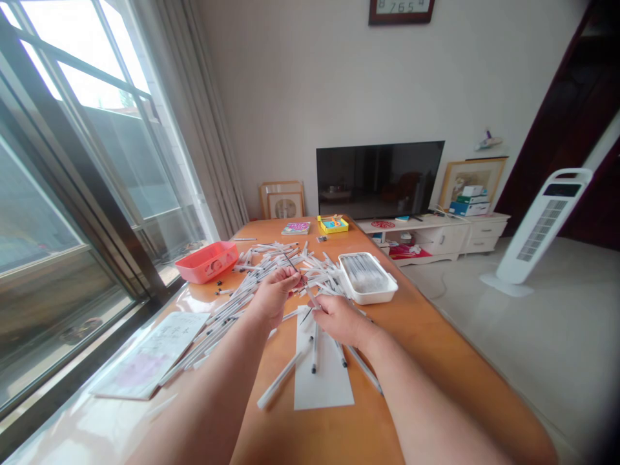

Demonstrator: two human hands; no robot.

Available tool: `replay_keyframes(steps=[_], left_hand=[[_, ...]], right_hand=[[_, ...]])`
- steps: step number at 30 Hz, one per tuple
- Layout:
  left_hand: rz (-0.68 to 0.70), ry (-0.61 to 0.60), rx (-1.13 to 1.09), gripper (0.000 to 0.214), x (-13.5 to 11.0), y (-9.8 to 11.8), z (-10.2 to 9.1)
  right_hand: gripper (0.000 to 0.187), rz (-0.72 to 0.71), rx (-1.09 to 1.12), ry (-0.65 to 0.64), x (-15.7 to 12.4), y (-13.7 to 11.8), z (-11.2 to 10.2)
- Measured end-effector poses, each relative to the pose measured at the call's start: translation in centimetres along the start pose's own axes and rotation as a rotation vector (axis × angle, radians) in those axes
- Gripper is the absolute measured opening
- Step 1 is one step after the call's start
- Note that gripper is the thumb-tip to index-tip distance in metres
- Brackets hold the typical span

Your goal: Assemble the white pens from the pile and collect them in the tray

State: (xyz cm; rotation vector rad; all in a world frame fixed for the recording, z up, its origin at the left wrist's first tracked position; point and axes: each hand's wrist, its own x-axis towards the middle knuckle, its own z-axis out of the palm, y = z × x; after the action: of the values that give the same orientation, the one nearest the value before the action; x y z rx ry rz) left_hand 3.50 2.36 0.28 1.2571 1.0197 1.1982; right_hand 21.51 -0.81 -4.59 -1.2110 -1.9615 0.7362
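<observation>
My left hand is closed in a pinch on a thin dark pen refill, which points up and away to the left. Just right of it, my right hand is closed around a whitish pen barrel, tilted toward the left hand. Whether the refill and the barrel touch is too small to tell. Beneath the hands lies a white sheet of paper with several black-capped pens on it. A large heap of loose white pen parts spreads beyond and left of my hands.
A white tub of thin refills stands right of the heap. At the left are a pink-red basket and a booklet. A yellow box and another booklet lie at the table's far end. The table's right edge borders the floor.
</observation>
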Motion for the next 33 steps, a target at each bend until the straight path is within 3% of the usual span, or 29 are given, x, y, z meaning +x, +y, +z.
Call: replay_keyframes(steps=[17,22,26,33], left_hand=[[0.000,-0.076,0.114,0.019,-1.1,-0.4,0.7],[0.033,-0.081,0.145,0.034,-1.4,0.4,0.8],[0.024,0.026,0.158,0.046,-1.0,0.9,0.0],[0.108,0.272,0.320,0.040,1.2,-0.1,-3.1]], right_hand=[[0.027,-0.007,-0.021,0.032,0.1,0.6,0.1],[0.023,0.007,0.009,0.039,0.1,0.6,0.3],[0.016,-0.036,-0.020,0.076,0.0,0.6,0.2],[0.016,-0.009,-0.054,0.125,0.1,0.5,0.0]])
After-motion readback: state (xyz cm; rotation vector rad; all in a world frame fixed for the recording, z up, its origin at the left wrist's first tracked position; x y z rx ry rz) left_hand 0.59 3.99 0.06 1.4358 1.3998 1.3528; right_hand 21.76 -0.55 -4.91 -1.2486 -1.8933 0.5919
